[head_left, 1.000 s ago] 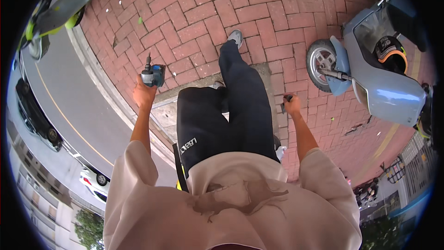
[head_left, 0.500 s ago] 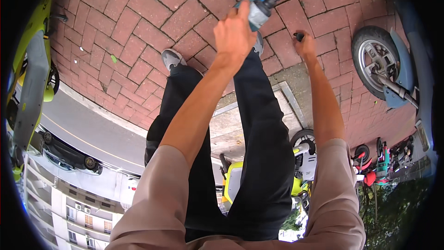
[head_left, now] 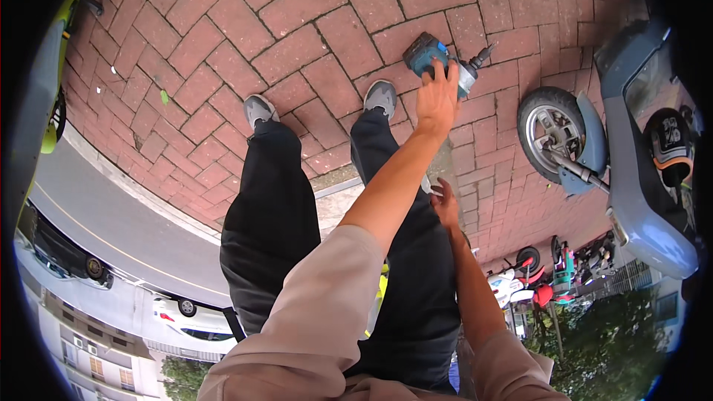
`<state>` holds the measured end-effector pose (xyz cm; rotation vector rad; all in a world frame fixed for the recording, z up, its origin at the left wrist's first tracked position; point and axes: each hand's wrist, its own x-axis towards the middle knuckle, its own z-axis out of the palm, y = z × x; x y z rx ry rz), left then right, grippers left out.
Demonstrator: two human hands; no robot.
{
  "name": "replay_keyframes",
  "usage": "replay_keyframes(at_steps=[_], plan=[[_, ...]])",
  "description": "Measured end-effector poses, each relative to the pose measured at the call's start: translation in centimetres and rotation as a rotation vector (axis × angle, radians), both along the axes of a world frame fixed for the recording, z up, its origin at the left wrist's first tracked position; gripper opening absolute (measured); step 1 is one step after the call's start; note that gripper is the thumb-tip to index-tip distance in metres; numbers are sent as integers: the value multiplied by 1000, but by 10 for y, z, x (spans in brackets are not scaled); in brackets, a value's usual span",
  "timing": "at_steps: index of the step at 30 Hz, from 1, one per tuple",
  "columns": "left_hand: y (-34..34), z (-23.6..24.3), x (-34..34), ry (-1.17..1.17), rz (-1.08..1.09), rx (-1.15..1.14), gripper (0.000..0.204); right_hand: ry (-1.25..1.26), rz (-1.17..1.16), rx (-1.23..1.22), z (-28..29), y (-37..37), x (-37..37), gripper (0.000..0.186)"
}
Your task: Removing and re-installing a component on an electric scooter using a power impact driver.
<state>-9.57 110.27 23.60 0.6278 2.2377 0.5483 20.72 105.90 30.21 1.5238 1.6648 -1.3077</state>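
My left hand point(head_left: 437, 100) grips a cordless impact driver point(head_left: 462, 76), blue-green and grey with a black battery. Its bit points up and to the right, over the brick paving. Lower down, beside my right thigh, is my right hand point(head_left: 445, 206) with its fingers bent. A small pale piece point(head_left: 425, 184) shows at its fingertips against the black trousers point(head_left: 416, 267); I cannot make out what it is. The palm and most of the grip are hidden.
A blue scooter point(head_left: 646, 215) with a black front wheel point(head_left: 551, 134) stands close on the right. Red brick paving point(head_left: 297, 37) lies under my shoes point(head_left: 380, 96). More parked bikes point(head_left: 542, 275) are beyond, and cars point(head_left: 189, 319) line the road at left.
The impact driver, in my left hand, has moved right and down in the picture. My right hand has come back toward my thigh; the small black thing in it no longer shows. The view has shifted.
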Motion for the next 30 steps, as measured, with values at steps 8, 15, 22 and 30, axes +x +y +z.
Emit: replay_keyframes(at_steps=[8, 15, 22, 30], plan=[[-20, -16, 3, -218, 70, -2, 79, 43, -70, -5, 29, 23, -111, 47], [-138, 12, -58, -410, 191, 143, 57, 151, 42, -116, 89, -3, -203, 41], [-465, 173, -114, -408, 525, -206, 29, -64, 382, -169, 248, -29, -193, 37], [-760, 398, -255, 61, 1134, -231, 26, 148, 330, -120, 389, -81, -400, 37]])
